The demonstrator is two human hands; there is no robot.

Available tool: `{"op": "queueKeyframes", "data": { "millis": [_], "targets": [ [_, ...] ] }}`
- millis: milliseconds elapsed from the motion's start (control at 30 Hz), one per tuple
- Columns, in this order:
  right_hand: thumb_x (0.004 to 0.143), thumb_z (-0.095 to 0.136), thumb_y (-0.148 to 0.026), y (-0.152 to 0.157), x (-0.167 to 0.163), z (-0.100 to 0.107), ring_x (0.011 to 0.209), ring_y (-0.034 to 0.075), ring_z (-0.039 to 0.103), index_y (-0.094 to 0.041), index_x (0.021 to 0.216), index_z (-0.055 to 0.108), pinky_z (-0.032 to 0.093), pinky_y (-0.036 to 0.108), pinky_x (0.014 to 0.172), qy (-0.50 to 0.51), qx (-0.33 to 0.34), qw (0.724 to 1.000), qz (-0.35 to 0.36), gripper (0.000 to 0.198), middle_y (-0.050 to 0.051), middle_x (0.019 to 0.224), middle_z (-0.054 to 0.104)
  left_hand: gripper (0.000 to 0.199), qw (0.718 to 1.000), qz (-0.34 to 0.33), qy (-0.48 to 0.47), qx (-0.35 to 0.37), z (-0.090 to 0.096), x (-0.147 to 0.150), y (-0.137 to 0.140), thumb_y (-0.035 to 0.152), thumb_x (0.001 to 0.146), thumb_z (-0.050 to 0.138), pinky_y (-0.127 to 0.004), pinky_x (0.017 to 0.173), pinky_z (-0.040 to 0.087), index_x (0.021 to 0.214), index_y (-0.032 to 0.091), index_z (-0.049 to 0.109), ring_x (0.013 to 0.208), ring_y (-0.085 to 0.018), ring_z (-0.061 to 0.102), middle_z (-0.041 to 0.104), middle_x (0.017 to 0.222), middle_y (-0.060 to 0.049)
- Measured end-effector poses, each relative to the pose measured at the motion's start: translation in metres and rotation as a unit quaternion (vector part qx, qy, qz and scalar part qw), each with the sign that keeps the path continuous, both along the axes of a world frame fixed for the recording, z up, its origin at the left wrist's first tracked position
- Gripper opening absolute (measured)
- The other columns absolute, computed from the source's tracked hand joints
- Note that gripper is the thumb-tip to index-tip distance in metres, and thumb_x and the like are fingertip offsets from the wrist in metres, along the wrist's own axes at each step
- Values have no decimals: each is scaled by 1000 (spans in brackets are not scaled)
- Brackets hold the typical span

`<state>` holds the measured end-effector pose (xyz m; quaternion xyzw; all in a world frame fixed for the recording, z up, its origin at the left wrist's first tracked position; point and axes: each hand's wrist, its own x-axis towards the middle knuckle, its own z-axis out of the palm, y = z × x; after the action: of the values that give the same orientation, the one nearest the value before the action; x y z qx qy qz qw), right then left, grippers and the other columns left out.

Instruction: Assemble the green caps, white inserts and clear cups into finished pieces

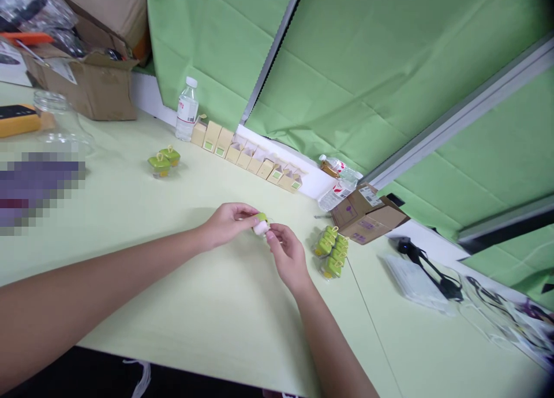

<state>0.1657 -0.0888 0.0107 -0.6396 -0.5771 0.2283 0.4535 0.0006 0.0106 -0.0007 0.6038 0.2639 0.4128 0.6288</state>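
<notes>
Grn/wht item (261,225) over tbl (216,311); grn drapes (346,69) behind

No lettering can be read. Red print (182,105) on the upright clear plastic bottle (184,130), purple marks (365,235) on the brown cardboard carton (386,218) and the printing on its white rectangular sticker (371,196) are all too small to make out.

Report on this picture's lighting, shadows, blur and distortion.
Head view: light is even, with a soft shadow on the table near the left hand; the right-hand corners darken; the scene tilts; a patch at the left edge is pixelated; the green-and-white item held shows little detail.
</notes>
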Motion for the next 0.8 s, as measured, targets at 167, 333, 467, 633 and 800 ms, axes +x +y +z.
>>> {"op": "queueKeyframes", "data": {
  "millis": [167,333,467,633,800],
  "targets": [
    [81,69,-51,0,-16,1,83,19,64,-20,110,61,56,33,69,189,-47,980,40,44,7,96,68,35,988,-47,-12,148,-4,1,-11,22,78,67,-39,92,56,113,18,64,108,-23,64,67,118,-10],
    [78,72,-50,0,-15,2,81,18,65,-19,107,65,58,36,78,260,-73,961,62,43,5,94,68,41,946,-29,37,320,0,-3,-18,14,79,61,-39,97,54,120,21,62,116,-23,60,61,127,-10],
    [79,72,-50,-1,-14,3,78,17,63,-20,103,67,58,35,76,266,-79,957,83,39,3,90,67,46,922,-31,64,380,4,-5,-19,12,81,59,-41,105,48,125,22,59,122,-24,56,59,129,-11],
    [79,72,-50,-2,-14,6,69,14,60,-18,91,66,55,32,70,272,-93,953,95,35,1,77,62,56,914,-45,89,394,2,-9,-17,10,78,57,-36,98,53,132,25,56,112,-21,64,40,151,-10],
    [77,74,-50,-2,-17,3,66,14,59,-19,91,65,55,32,67,258,-85,958,91,36,1,78,63,58,887,-26,133,441,3,-9,-21,10,78,53,-34,91,56,133,28,55,110,-21,66,47,148,-5]
  ]
}}
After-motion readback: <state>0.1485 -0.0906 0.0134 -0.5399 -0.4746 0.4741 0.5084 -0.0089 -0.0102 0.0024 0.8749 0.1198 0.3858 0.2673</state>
